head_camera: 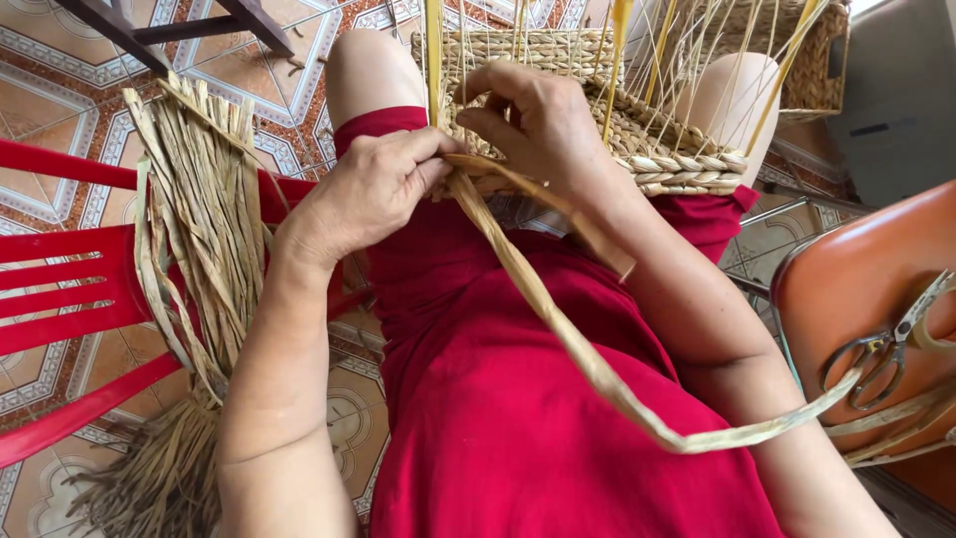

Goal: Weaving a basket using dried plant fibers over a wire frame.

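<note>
Basket: a half-woven basket (637,139) is propped on the lap, against the knees, its braided rim turned toward the camera and thin yellow upright stakes (662,45) rising from it.
Strand: a long flat straw strand (558,319) is being worked at the rim; it is seen trailing down across the red dress (498,399) and curling off to the right, toward the orange seat.
Left hand: the left hand (373,189) is pressed to the rim, thumb and fingers pinched together on the strand right where it meets the weave.
Right hand: the right hand (543,120) is laid over the rim just beside the left, fingers curled and tucked in among the stakes; a 2nd short strand end is caught under it, though the exact grip is hidden by the knuckles.
Straw bundle: a thick bundle of dry straw (199,229) is draped over the red plastic chair (70,289) on the left, its ends hanging down to the floor.
Scissors: 1 pair of scissors (881,349) is lying on the orange seat (856,279) at the right, well apart from both hands.
Floor: patterned tiles (60,60) are seen beneath it all.
</note>
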